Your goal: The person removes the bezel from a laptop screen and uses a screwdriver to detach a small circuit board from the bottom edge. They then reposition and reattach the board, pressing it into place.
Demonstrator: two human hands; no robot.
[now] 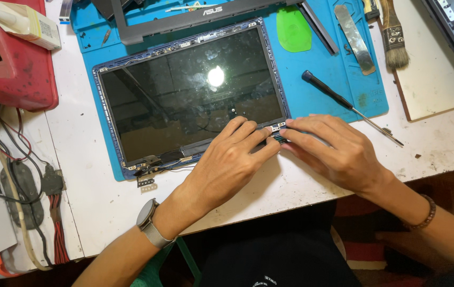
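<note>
Both hands, left and right, fingertips pressed on the hinge at the laptop screen panel's lower right corner, near the desk's front edge; screwdriver just beside.

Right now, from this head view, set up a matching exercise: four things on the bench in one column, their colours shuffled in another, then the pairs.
Things:
1. pry pick
2. mat
3. box
4. screwdriver handle

Colours:
A. black
B. red
C. green
D. blue

Pairs: 1-C, 2-D, 3-B, 4-A
</note>
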